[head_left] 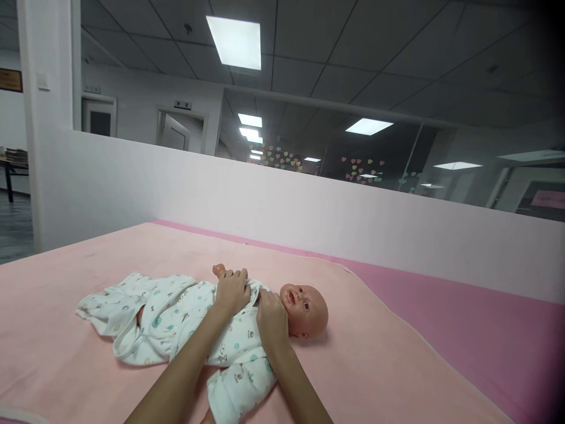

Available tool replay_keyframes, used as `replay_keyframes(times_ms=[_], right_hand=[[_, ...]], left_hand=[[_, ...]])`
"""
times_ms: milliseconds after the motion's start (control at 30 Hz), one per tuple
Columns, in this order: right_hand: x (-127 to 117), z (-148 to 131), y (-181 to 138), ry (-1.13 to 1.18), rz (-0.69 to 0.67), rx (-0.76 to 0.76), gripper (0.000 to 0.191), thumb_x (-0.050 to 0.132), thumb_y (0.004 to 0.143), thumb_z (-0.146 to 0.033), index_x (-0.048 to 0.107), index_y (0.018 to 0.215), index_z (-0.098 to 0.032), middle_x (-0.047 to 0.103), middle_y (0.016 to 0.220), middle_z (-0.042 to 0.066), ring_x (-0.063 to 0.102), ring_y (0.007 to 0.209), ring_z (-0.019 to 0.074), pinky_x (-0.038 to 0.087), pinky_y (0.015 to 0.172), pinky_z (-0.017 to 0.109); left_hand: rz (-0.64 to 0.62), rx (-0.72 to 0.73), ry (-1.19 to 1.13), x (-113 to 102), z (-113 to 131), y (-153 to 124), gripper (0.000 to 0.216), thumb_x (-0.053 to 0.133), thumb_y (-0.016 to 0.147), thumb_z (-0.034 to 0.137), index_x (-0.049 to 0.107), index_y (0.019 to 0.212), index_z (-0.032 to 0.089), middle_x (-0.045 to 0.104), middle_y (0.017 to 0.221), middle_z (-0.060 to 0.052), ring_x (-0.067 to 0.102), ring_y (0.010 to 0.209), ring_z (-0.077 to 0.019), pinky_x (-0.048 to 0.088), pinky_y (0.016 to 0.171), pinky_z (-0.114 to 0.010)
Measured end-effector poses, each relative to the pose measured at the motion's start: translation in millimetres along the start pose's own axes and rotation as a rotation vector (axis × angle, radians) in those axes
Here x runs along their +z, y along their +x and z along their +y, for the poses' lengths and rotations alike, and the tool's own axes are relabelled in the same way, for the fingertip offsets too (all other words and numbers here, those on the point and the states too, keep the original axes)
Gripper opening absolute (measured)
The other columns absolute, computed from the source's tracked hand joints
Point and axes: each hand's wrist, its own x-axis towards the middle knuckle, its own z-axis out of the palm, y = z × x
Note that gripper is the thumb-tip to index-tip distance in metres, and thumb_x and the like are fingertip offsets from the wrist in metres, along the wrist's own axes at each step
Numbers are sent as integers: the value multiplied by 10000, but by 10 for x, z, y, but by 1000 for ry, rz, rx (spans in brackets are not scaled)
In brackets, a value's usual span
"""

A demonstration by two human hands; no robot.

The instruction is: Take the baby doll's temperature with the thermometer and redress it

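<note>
A baby doll (311, 311) lies on its back with its head to the right, on a pink blanket (375, 365). It wears a white baby romper (176, 306) printed with small green and brown figures; the leg part spreads out to the left. My left hand (233, 290) is on the chest near the doll's far hand, its fingers curled on the cloth. Beside the doll's chin, my right hand (272, 318) pinches the romper's neckline. Both hands are closed and close together, with a small dark gap in the cloth between them. My fingertips are partly hidden.
Beneath the blanket, a darker pink mat (441, 312) shows along the back and right. A low white wall (309, 206) with glass above it runs behind. At far left, a dark table (11, 168) holds a stack of things.
</note>
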Motion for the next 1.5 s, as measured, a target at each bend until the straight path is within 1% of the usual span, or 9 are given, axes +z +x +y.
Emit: replay_keyframes(times_ms=[267,533,767,833,933,1033,1133,1300,1500], right_hand=[[-4,3,7,12,-32,5,273,387,812,-7,586,893,-175,628,824,23,546,752,152,367,684,250],[13,11,0,33,-6,3,277,375,812,-7,587,852,-181,620,773,21,542,723,146,366,654,245],[23,24,6,48,2,-7,267,373,829,-30,590,874,-178,629,810,27,548,738,150,377,681,252],[26,26,6,45,2,-9,264,377,827,-28,590,872,-177,629,815,28,548,743,150,379,687,253],[36,26,4,34,10,-9,259,383,822,-23,586,876,-176,625,815,28,549,754,153,380,693,257],[47,26,1,21,31,-18,258,381,824,-22,579,881,-178,619,802,26,547,751,154,378,687,260],[58,27,-1,17,40,-20,254,381,825,-23,571,890,-179,611,800,26,545,751,154,376,685,261],[73,28,-7,16,58,-29,255,385,807,-2,561,857,-180,600,782,22,530,733,159,369,676,266],[36,3,-12,-17,150,-62,253,395,758,32,532,767,-182,546,732,25,476,696,170,359,645,277]], left_hand=[[-49,-94,56,70,-47,-9,355,331,827,293,606,929,91,602,959,-164,485,964,-290,297,835,-404],[-38,-131,110,26,-33,-21,444,332,809,396,648,900,98,575,962,-153,451,975,-278,265,868,-413],[61,-72,73,91,-126,-16,389,429,764,432,658,897,147,555,1101,-142,380,1115,-313,176,953,-452],[55,-35,70,102,-149,-3,391,424,770,445,654,881,148,593,1044,-144,368,1145,-322,147,966,-469],[-8,33,55,80,-163,18,398,364,810,431,628,793,135,638,831,-128,511,960,-274,178,949,-458],[-18,42,51,27,-160,21,371,363,812,415,593,753,129,631,779,-120,545,821,-249,269,868,-410],[62,43,80,-33,-148,-1,341,389,798,419,574,800,133,625,798,-117,525,839,-269,298,788,-386],[128,58,151,-85,-119,-58,343,387,802,426,580,846,146,610,811,-122,497,853,-278,283,781,-395],[151,37,189,-112,-83,-105,429,387,795,495,606,826,128,587,825,-143,485,870,-285,240,873,-419]])
